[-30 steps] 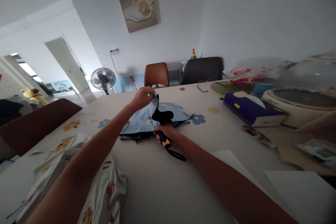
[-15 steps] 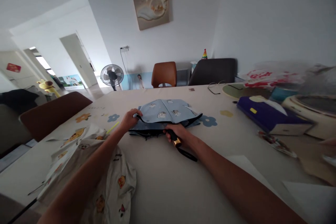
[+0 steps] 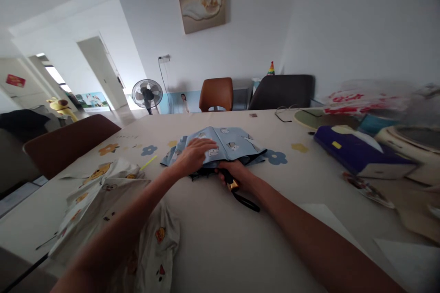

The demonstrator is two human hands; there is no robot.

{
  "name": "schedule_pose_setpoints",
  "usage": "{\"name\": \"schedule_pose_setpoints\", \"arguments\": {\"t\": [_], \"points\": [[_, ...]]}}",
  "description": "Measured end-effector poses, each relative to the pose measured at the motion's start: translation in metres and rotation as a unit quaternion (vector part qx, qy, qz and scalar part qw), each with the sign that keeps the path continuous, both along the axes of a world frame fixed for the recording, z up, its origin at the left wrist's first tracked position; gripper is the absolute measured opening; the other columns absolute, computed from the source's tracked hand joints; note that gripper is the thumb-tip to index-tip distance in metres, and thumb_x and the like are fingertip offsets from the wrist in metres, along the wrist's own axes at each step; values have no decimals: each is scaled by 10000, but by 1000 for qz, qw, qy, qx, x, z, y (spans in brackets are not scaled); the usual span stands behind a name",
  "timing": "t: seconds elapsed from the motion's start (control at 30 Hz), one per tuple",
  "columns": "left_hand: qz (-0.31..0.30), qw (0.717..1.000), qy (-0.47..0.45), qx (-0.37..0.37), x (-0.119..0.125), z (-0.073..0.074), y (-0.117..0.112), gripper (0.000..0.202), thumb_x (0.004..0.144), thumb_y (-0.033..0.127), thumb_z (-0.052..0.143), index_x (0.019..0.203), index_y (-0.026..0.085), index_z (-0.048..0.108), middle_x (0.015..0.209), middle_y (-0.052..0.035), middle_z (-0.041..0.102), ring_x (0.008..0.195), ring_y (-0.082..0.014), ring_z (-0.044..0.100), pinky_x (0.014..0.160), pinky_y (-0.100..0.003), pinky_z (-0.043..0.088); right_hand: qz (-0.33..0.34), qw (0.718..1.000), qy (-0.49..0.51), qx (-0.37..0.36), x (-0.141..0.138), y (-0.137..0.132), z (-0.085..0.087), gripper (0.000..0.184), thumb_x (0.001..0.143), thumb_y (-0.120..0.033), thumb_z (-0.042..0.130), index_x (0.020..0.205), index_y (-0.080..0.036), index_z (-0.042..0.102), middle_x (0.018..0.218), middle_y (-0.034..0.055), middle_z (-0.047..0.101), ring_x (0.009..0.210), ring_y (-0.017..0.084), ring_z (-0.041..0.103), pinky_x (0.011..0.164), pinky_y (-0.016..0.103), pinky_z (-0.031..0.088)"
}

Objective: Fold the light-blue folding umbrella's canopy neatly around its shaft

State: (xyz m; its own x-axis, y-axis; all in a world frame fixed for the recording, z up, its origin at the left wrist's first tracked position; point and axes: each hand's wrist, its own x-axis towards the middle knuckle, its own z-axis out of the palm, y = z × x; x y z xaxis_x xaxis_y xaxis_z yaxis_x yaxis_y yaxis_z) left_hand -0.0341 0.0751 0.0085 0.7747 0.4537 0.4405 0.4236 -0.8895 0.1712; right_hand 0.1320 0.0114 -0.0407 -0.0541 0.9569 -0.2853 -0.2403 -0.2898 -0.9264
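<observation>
A light blue folding umbrella (image 3: 237,139) with small cartoon prints lies loosely folded on the table, its dark inner side showing along the near edge. My right hand (image 3: 237,175) grips its black and gold handle, from which a black wrist strap hangs onto the tabletop. Over the left part of the canopy lies my left hand (image 3: 196,153), palm down, fingers stretched out and apart. Ribs and the shaft are mostly hidden under the fabric. Left of the umbrella, a cream cloth (image 3: 113,192) with cartoon prints is crumpled beneath my left forearm.
At the right stand a purple tissue box (image 3: 357,151), a round cream container (image 3: 412,146) and a plastic bag (image 3: 360,96). Eyeglasses (image 3: 283,114) rest at the far edge. White paper (image 3: 326,219) lies near my right forearm. Chairs (image 3: 216,94) surround the table (image 3: 220,238).
My left hand has let go of the canopy's left edge and moved right onto its top. The left panel now lies spread flatter. My right hand keeps its hold on the handle.
</observation>
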Motion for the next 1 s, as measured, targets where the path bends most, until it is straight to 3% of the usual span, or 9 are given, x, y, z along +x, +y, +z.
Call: {"name": "schedule_pose_setpoints", "arguments": {"t": [0.1, 0.2, 0.5, 0.63, 0.73, 0.83, 0.93, 1.0], "points": [[-64, 995, 61, -38, 28, 0, -11, 635, 691, 13, 319, 1252, 269, 468, 1390, 18, 418, 1332, -149, 269, 1099, -440, 137, 13, 1000, -16, 16, 0, -3, 2, 99, 736, -156, 511, 640, -153, 533, 421, -13, 535, 316, 96, 458, 307, 197, 391], [-70, 991, 87, -77, 40, -9, -5, 600, 662, 12, 325, 1160, 272, 537, 1370, 23, 444, 1334, -160, 268, 1095, -461, 121, 13, 999, -31, 10, 0, -4, 3, 103, 724, -154, 516, 623, -149, 537, 391, -19, 518, 304, 100, 458, 306, 199, 389], [-57, 989, 23, -133, 31, -35, 6, 608, 668, 35, 338, 1209, 254, 510, 1368, 5, 447, 1329, -164, 279, 1092, -445, 144, 50, 999, 3, 6, 10, -1, 0, 140, 697, -135, 576, 563, -119, 539, 437, 0, 551, 348, 85, 501, 362, 179, 423], [-47, 988, -3, -145, 33, -43, 4, 637, 676, 29, 338, 1264, 238, 463, 1379, -4, 433, 1337, -162, 262, 1099, -442, 132, 79, 995, 50, -28, 13, -2, 3, 277, 828, -311, 475, 632, -131, 551, 457, 11, 549, 361, 95, 511, 343, 179, 400], [-38, 985, -34, -165, 34, -48, 0, 702, 656, 18, 345, 1328, 215, 385, 1384, -30, 425, 1327, -161, 282, 1110, -427, 119, 58, 995, 54, -54, 11, -2, 5, 458, 882, -490, 351, 665, -138, 549, 434, 13, 521, 337, 101, 490, 316, 188, 381], [-35, 977, -75, -199, 33, -50, 2, 720, 637, 13, 359, 1331, 204, 385, 1368, -42, 445, 1279, -159, 358, 1108, -381, 176, 20, 998, 11, -52, 9, 0, 5, 418, 883, -454, 404, 661, -130, 547, 408, 3, 501, 316, 101, 477, 310, 192, 372], [9, 969, -126, -211, 29, -46, 19, 663, 641, 27, 407, 1288, 170, 445, 1317, -54, 498, 1211, -175, 436, 1059, -338, 295, 21, 999, -19, -42, 8, 2, 1, 382, 878, -404, 441, 658, -115, 558, 399, 6, 499, 315, 111, 487, 307, 197, 357], [102, 962, -151, -205, 23, -41, 41, 571, 670, 45, 437, 1227, 145, 509, 1258, -67, 549, 1168, -186, 478, 1026, -319, 339, 22, 999, -26, -38, 9, 3, -1, 385, 872, -402, 453, 652, -106, 564, 393, 9, 498, 313, 111, 485, 308, 197, 353]]}}
